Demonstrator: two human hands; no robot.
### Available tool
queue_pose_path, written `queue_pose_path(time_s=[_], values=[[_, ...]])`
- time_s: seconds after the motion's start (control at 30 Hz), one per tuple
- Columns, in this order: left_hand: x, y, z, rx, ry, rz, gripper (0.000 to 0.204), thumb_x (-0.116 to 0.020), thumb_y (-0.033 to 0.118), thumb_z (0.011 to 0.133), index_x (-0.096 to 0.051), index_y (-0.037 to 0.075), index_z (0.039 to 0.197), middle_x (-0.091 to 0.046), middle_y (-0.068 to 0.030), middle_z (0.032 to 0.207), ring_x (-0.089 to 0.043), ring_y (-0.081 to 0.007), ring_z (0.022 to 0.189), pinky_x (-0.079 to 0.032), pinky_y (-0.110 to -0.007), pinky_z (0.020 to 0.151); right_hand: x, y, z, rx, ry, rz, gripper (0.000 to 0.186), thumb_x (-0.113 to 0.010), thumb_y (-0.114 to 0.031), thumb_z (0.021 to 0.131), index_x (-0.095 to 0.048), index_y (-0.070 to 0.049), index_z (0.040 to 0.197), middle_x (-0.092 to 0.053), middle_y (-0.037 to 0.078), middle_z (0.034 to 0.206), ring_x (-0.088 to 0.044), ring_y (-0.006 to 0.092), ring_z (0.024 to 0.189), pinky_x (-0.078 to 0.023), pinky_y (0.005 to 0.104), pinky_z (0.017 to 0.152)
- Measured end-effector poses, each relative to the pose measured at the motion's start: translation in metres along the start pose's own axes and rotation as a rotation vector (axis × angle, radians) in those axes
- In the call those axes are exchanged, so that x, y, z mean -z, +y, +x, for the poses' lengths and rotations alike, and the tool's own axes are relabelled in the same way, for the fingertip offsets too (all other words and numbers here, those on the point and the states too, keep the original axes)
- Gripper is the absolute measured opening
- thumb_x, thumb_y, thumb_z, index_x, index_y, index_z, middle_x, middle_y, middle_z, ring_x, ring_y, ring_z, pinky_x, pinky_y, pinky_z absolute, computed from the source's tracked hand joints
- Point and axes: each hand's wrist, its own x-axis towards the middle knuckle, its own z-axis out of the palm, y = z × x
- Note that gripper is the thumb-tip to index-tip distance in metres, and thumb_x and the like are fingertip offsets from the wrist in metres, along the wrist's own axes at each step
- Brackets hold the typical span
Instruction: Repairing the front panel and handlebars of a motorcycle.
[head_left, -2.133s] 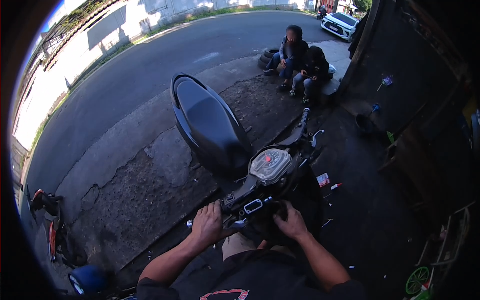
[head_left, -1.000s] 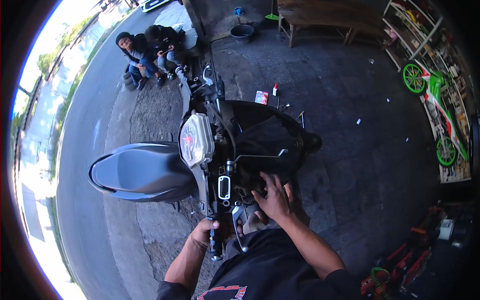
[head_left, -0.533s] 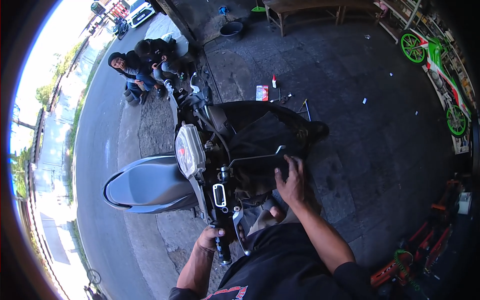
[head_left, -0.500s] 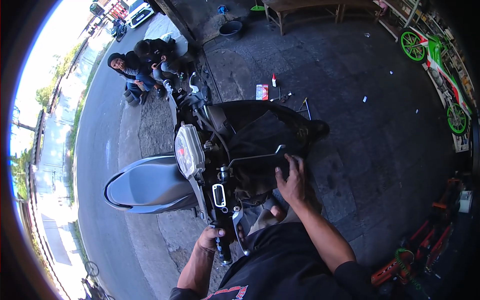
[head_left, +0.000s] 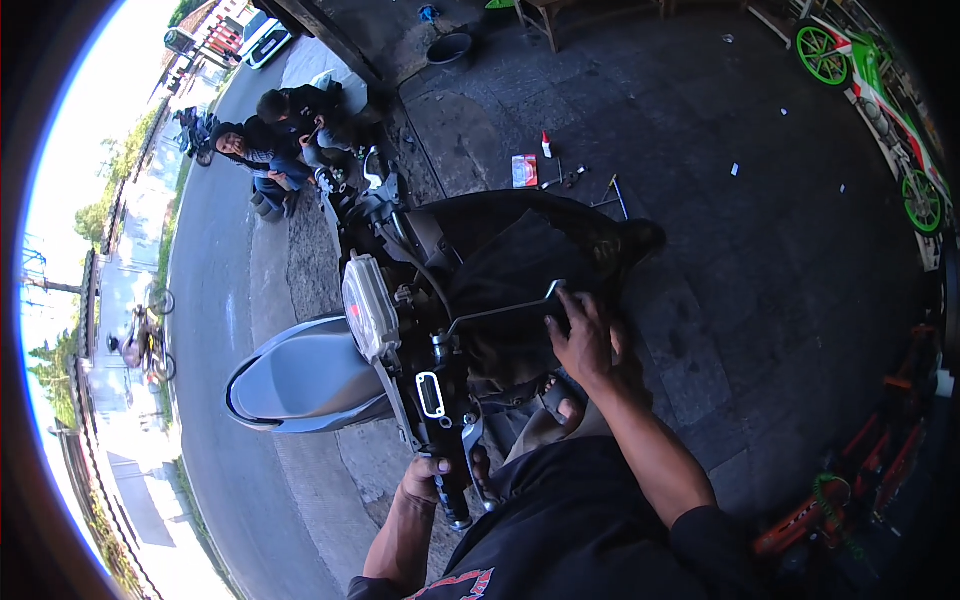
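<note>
— What are we standing on here?
— A dark paved floor (head_left: 760,250), cracked in places. Our motorcycle (head_left: 480,290) stands on it right before us.
— And farther off?
— We see a small red-and-white box (head_left: 524,171), a little bottle with a red cap (head_left: 546,145) and some scattered tools (head_left: 590,185) lying near one another. A dark basin (head_left: 450,47) sits at the far edge.

Glossy plastic scooter seat (head_left: 300,375), rough concrete floor (head_left: 760,250)
</note>
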Motion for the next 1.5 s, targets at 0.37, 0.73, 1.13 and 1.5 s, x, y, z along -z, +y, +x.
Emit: queue_pose_path(time_s=[0.37, 0.73, 1.13, 1.5], values=[[0.003, 0.001, -0.003, 0.003, 0.032, 0.054, 0.038, -0.076, 0.025, 0.069, -0.065, 0.000, 0.095, -0.063, -0.0139, 0.074, -0.062, -0.0272, 0.066, -0.049, -0.037, 0.061, -0.004, -0.001, 0.003, 0.116, 0.108, -0.074, 0.027, -0.069, -0.007, 0.081, -0.065, -0.004, 0.108, -0.059, 0.009, 0.093, -0.056, 0.0302, 0.091, -0.046, 0.0423, 0.082], [0.015, -0.028, 0.043, -0.640, 0.410, -0.010, 0.038, -0.058, 0.031, 0.095, -0.054, 0.004, 0.122, -0.062, -0.0088, 0.118, -0.061, -0.0230, 0.108, -0.048, -0.037, 0.093, -0.010, -0.029, -0.020, 0.218, 0.097, 0.216, 0.016, -0.061, -0.008, 0.085, -0.061, -0.002, 0.100, -0.050, 0.023, 0.130, -0.050, 0.0403, 0.118, -0.039, 0.0461, 0.101], [0.059, -0.015, 0.064, -0.370, 0.521, 0.114, 0.038, -0.057, 0.031, 0.096, -0.055, 0.004, 0.122, -0.062, -0.0090, 0.116, -0.061, -0.0223, 0.107, -0.048, -0.036, 0.092, -0.022, -0.054, -0.004, 0.649, -0.369, 0.065, 0.065, -0.067, -0.040, 0.082, -0.050, -0.006, 0.134, -0.041, 0.020, 0.146, -0.034, 0.0379, 0.139, -0.012, 0.0624, 0.115], [0.058, -0.029, 0.043, -0.302, 0.512, 0.117, 0.037, -0.057, 0.032, 0.096, -0.055, 0.003, 0.121, -0.063, -0.0092, 0.115, -0.061, -0.0216, 0.106, -0.048, -0.036, 0.092, -0.035, -0.069, -0.024, 0.631, -0.314, 0.198, 0.050, -0.062, -0.027, 0.089, -0.051, -0.009, 0.135, -0.054, 0.012, 0.136, -0.043, 0.0288, 0.135, -0.023, 0.0551, 0.113]])
